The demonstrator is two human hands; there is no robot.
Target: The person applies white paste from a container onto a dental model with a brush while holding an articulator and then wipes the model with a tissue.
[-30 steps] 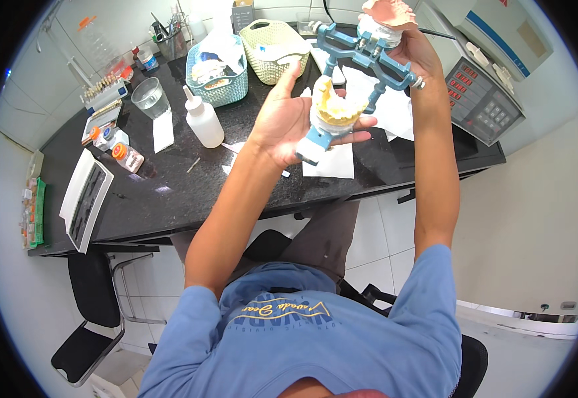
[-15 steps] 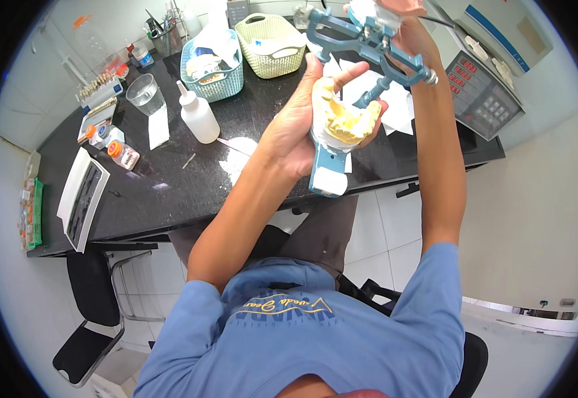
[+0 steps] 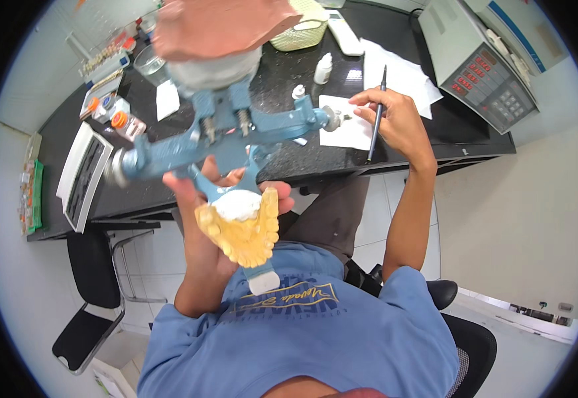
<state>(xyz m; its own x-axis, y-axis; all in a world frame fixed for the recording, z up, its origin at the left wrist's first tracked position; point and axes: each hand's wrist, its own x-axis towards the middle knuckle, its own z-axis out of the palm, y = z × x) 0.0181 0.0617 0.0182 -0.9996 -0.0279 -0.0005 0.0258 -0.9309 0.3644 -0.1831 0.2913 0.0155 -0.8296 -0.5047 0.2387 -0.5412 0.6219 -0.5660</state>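
My left hand grips a blue metal dental articulator from beneath, raised in front of my chest and opened out. A yellow dental cast with a row of teeth is fixed to its lower part, with white plaster beside it. On the upper part sits white plaster with a reddish-brown base, close to the camera. My right hand pinches a slim dark pen-like tool between thumb and fingers, over the table by a white paper sheet.
A small white dropper bottle stands on the black table, near more paper and a pale basket. A grey control unit stands right. Orange-capped bottles, a glass and a white case are left.
The articulator has swung left and nearer to me, its upper part now close to the camera. My right hand has left it, moved down right, and now holds a pen-like tool.
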